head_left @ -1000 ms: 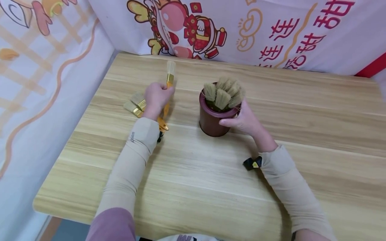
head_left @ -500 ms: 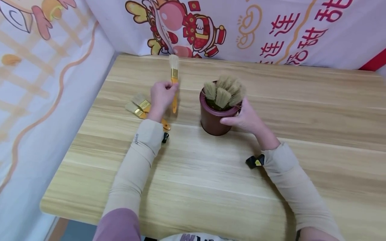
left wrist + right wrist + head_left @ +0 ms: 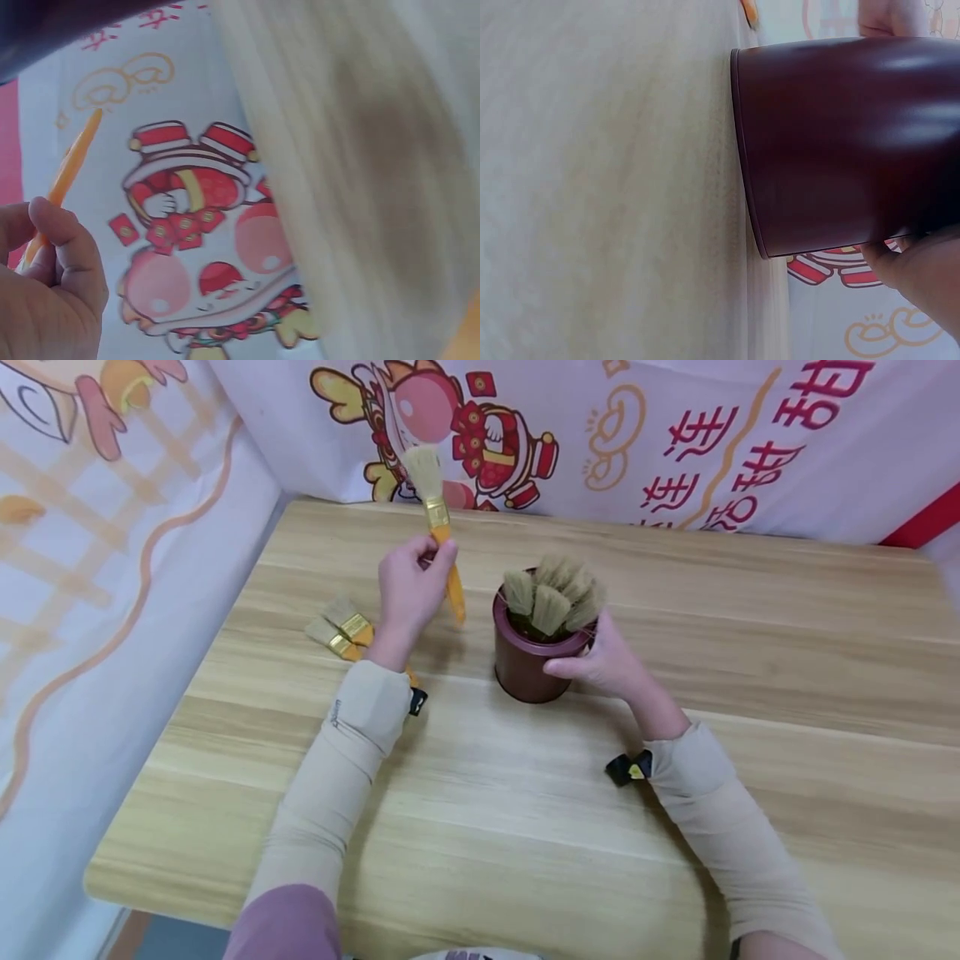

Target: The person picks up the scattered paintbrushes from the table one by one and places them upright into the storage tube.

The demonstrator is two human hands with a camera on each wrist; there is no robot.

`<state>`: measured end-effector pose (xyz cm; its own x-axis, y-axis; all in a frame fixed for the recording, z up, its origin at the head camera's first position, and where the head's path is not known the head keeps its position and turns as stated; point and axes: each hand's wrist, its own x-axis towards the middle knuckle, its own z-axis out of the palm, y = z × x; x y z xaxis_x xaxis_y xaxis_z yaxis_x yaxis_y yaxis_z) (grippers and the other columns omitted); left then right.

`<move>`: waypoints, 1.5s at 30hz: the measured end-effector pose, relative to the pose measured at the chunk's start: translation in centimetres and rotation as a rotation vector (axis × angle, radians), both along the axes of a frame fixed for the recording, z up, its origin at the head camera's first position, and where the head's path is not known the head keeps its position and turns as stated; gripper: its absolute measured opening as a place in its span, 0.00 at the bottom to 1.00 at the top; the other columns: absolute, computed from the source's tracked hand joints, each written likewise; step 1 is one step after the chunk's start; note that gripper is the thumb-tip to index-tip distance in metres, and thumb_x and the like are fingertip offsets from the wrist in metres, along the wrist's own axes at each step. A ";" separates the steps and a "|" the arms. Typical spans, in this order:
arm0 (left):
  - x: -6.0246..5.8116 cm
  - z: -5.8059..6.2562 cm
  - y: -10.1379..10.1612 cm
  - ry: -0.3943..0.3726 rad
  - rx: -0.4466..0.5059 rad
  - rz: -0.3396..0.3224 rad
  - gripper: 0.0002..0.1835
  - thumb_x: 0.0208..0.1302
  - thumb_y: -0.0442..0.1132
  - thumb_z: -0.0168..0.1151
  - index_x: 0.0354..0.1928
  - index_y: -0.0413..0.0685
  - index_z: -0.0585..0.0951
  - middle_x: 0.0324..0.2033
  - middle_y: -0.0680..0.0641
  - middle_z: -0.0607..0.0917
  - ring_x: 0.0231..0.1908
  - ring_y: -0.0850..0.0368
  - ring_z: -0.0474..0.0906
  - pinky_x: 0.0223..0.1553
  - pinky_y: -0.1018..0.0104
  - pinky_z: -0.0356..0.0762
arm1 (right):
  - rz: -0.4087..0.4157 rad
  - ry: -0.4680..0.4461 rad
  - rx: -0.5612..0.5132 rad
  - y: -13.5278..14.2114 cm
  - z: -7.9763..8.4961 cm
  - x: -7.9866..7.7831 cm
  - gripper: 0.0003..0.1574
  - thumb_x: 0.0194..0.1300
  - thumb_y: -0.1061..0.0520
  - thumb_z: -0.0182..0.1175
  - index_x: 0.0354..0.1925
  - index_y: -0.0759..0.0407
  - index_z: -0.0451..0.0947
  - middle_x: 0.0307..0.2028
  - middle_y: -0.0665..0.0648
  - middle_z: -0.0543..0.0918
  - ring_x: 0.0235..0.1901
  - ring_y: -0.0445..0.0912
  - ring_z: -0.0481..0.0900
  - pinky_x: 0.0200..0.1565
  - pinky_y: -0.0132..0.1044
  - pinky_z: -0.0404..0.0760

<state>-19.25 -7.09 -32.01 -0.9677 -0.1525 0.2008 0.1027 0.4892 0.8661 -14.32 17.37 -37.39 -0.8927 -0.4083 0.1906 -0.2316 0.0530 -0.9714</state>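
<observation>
A paintbrush with an orange handle and gold ferrule is pinched in my left hand, bristles up and handle slanting down. It is raised over the table, left of a dark maroon pot. In the left wrist view, thumb and fingers close on its orange handle. Several brushes stand in the pot with their bristles upward, handles hidden inside. My right hand grips the pot's right side near the rim, thumb in front. The pot's smooth wall fills much of the right wrist view.
Two more paintbrushes lie on the wooden table left of the pot, their handles partly hidden by my left arm. A printed white cloth hangs along the table's back edge, and another cloth at its left.
My left hand has lifted the paintbrush up and slightly right, away from the two lying brushes, and its bristles now tilt left. The right hand and the pot stay in place.
</observation>
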 end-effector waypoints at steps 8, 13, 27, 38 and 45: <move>0.6 1.6 1.3 0.089 0.016 -0.031 0.15 0.68 0.44 0.59 0.35 0.36 0.82 0.23 0.52 0.77 0.22 0.63 0.69 0.24 0.74 0.68 | -0.006 0.008 -0.008 0.1 0.0 0.0 0.63 0.46 0.61 0.76 0.71 0.57 0.49 0.68 0.60 0.64 0.68 0.48 0.61 0.73 0.47 0.54; 1.1 2.2 1.6 0.117 0.027 -0.026 0.15 0.67 0.43 0.59 0.36 0.35 0.83 0.24 0.52 0.77 0.24 0.63 0.69 0.25 0.74 0.68 | 0.000 0.015 -0.003 0.1 0.0 -0.1 0.62 0.46 0.62 0.76 0.71 0.57 0.50 0.67 0.59 0.65 0.68 0.48 0.61 0.73 0.47 0.54; 3.0 4.6 2.4 0.329 0.180 -0.190 0.13 0.65 0.37 0.62 0.31 0.30 0.80 0.25 0.53 0.76 0.25 0.64 0.72 0.22 0.73 0.76 | -0.008 -0.019 -0.020 0.0 0.0 -0.1 0.66 0.44 0.63 0.77 0.71 0.58 0.47 0.68 0.63 0.63 0.69 0.50 0.60 0.73 0.47 0.53; 4.6 4.4 4.4 0.613 0.013 -0.413 0.08 0.62 0.32 0.64 0.34 0.29 0.83 0.27 0.37 0.82 0.27 0.56 0.76 0.23 0.78 0.72 | -0.019 -0.030 -0.004 0.2 0.1 0.0 0.69 0.43 0.53 0.79 0.72 0.57 0.46 0.69 0.62 0.61 0.69 0.51 0.59 0.73 0.48 0.52; 5.0 2.9 4.9 0.635 -0.100 -0.428 0.08 0.59 0.33 0.67 0.31 0.32 0.82 0.26 0.39 0.81 0.26 0.53 0.73 0.25 0.72 0.69 | -0.010 -0.032 -0.010 0.1 0.0 0.1 0.68 0.43 0.52 0.79 0.71 0.58 0.47 0.68 0.61 0.63 0.67 0.49 0.61 0.72 0.46 0.55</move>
